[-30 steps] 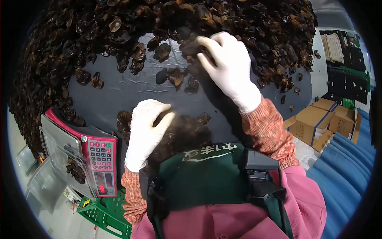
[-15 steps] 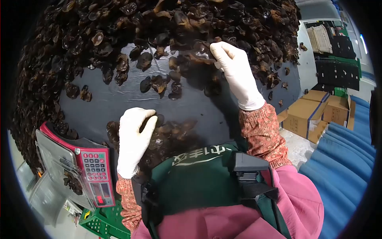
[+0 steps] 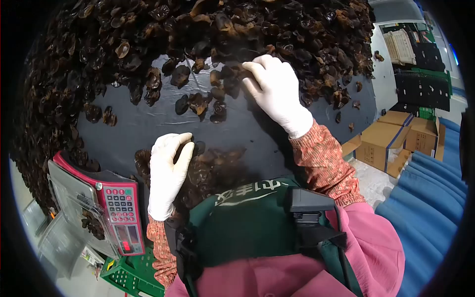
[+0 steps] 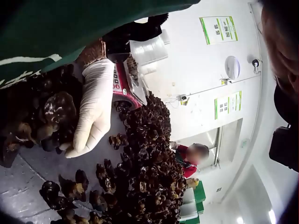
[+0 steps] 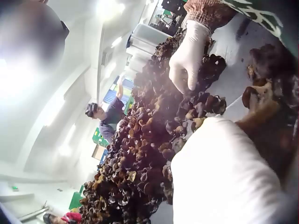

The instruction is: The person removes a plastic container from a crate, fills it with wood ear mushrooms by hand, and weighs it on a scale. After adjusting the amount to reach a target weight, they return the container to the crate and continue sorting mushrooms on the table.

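Observation:
A big heap of brown wood ear mushrooms (image 3: 198,29) covers the far side of a dark tabletop (image 3: 143,123). My right hand (image 3: 277,91), in a white glove, reaches to the heap's edge, its thumb and index finger apart beside a dark piece. Closer to the apron, my gloved left hand (image 3: 168,173) hovers by a smaller pile of mushrooms (image 3: 213,171). Its thumb and index tip come near each other, with a small dark piece right at them; I cannot tell whether they pinch it. In the left wrist view, curled left fingers (image 4: 88,135) hang beside large shiny mushrooms (image 4: 60,109).
A pink scale (image 3: 121,208) with a few mushrooms on its pan stands left of my left hand, above a green crate (image 3: 128,272). Cardboard boxes (image 3: 381,143) and a blue curtain-like sheet (image 3: 420,208) lie right. Another person (image 5: 110,116) stands beyond the heap.
Half a second ago my right hand held up a shiny mushroom; its fingers have since parted and moved slightly left, and that piece no longer shows between them. My left hand has hardly moved.

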{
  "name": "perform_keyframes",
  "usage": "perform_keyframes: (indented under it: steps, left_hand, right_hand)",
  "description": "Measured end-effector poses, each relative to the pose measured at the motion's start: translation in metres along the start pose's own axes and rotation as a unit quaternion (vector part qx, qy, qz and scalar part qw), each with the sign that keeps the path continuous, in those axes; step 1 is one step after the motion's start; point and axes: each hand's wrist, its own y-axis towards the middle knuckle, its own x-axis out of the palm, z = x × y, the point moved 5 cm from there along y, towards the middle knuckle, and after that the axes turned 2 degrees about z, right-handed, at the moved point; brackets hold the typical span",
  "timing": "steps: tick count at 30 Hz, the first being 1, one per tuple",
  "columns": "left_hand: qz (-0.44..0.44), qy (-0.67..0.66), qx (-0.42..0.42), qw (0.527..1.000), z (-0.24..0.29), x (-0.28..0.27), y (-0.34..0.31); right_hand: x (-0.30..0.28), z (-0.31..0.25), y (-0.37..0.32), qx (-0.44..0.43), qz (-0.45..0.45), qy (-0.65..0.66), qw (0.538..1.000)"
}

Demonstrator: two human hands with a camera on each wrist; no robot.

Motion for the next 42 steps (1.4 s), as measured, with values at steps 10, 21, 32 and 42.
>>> perform_keyframes:
  steps: [10, 21, 32, 42]
  left_hand:
    - [0.009, 0.017, -0.001, 1.0, -0.001, 0.0, 0.004]
    - [-0.004, 0.013, -0.011, 1.0, -0.001, 0.002, 0.002]
    - [-0.02, 0.043, -0.02, 0.999, 0.001, 0.005, 0.006]
    - [0.001, 0.053, -0.021, 0.998, 0.0, 0.005, -0.002]
  right_hand:
    - [-0.016, 0.036, -0.033, 0.394, -0.089, 0.43, 0.807]
    - [-0.079, 0.057, -0.071, 0.283, -0.248, 0.338, 0.863]
    - [-0.111, 0.045, -0.078, 0.133, -0.162, 0.064, 0.976]
    - [-0.044, 0.042, -0.087, 0.435, -0.113, 0.442, 0.777]
